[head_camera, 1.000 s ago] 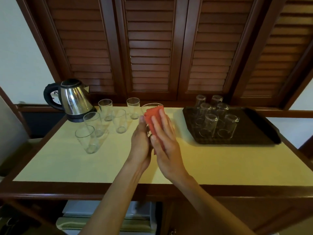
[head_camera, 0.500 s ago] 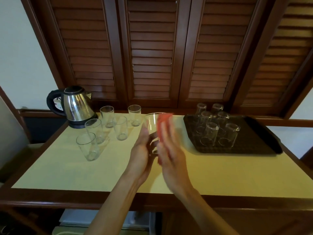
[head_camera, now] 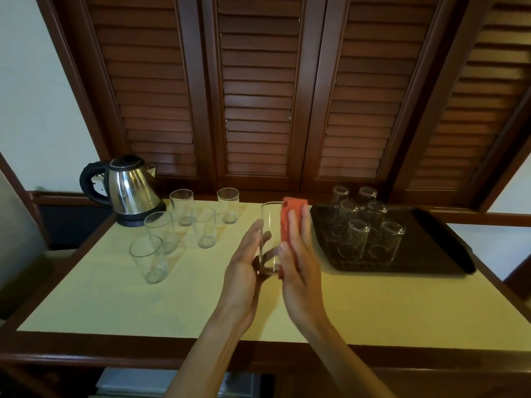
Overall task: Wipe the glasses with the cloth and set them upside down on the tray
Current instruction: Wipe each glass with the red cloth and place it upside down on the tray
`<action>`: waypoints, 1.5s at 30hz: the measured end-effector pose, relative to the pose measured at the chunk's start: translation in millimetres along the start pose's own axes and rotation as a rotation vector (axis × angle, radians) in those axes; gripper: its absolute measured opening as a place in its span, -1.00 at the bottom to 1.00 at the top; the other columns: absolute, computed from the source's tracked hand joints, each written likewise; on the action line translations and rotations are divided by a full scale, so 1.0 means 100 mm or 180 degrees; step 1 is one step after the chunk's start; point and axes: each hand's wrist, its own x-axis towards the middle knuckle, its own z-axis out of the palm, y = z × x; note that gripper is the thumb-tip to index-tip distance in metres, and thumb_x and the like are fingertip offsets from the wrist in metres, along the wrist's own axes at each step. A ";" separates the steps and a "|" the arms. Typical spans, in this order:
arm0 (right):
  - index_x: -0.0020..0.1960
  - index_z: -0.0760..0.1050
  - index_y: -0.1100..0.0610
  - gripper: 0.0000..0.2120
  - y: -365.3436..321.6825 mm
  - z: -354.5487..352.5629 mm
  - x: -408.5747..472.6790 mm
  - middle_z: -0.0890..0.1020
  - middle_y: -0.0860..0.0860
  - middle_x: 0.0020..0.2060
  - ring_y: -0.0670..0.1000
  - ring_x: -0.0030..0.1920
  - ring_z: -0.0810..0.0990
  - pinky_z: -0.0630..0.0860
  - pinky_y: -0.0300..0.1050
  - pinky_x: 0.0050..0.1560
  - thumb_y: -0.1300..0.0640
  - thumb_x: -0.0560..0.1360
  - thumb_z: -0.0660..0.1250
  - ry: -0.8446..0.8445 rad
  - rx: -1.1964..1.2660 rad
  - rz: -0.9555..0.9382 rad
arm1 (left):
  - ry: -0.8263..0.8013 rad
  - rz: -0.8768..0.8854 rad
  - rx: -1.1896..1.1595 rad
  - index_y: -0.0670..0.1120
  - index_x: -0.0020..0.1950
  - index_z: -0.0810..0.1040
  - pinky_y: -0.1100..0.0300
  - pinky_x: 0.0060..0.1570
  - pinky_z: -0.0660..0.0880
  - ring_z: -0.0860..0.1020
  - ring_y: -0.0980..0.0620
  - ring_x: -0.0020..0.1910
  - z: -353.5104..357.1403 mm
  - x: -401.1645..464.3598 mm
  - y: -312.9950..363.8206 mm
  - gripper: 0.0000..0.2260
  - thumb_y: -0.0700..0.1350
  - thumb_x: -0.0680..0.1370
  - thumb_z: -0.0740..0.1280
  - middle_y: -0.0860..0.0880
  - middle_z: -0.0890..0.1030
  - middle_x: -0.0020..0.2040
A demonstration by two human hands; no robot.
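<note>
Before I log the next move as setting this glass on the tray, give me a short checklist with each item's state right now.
1. Glass secured: ok, left hand holds it upright above the table.
2. Cloth in contact: ok, right hand presses the red cloth against the glass's side.
3. Glass wiped all round and inside: cannot tell.
4. Glass turned upside down for the tray: not ok, its mouth faces up.
5. Free spot on the tray: ok, six inverted glasses sit toward its left; the right part is bare.
6. Glasses waiting: five upright ones stand by the kettle, so not ok for task completion.
</note>
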 end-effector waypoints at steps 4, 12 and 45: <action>0.60 0.13 -0.18 -0.48 -0.04 0.18 -0.05 0.00 -0.27 0.62 -0.13 0.63 -0.02 0.23 0.26 0.54 -0.15 0.66 0.08 -0.0065 -0.0080 -0.0173 | -0.0057 0.0041 0.0215 0.14 0.54 0.44 -0.07 0.37 0.53 0.57 0.02 0.39 -0.09 0.11 0.01 -0.55 0.09 0.64 0.32 0.01 0.58 0.44; 0.63 -0.03 -0.02 -0.35 0.09 0.29 0.39 -0.02 -0.20 0.63 -0.19 0.61 0.01 0.19 -0.18 0.54 -0.12 0.64 0.17 0.0114 0.0018 -0.0150 | -0.0288 -0.0208 0.0001 0.09 0.37 0.59 -0.08 0.35 0.52 0.63 -0.01 0.31 -0.24 0.48 0.15 -0.55 0.20 0.55 0.22 -0.02 0.71 0.25; 0.60 0.07 -0.25 -0.47 0.45 -0.27 0.51 0.26 -0.15 0.58 -0.12 0.56 0.26 0.31 0.16 0.53 -0.15 0.66 0.09 0.0111 0.0113 0.0177 | -0.0225 -0.0205 0.0054 0.06 0.35 0.60 0.08 0.11 0.62 0.68 0.06 0.23 0.28 0.85 -0.11 -0.50 0.29 0.57 0.15 0.06 0.73 0.18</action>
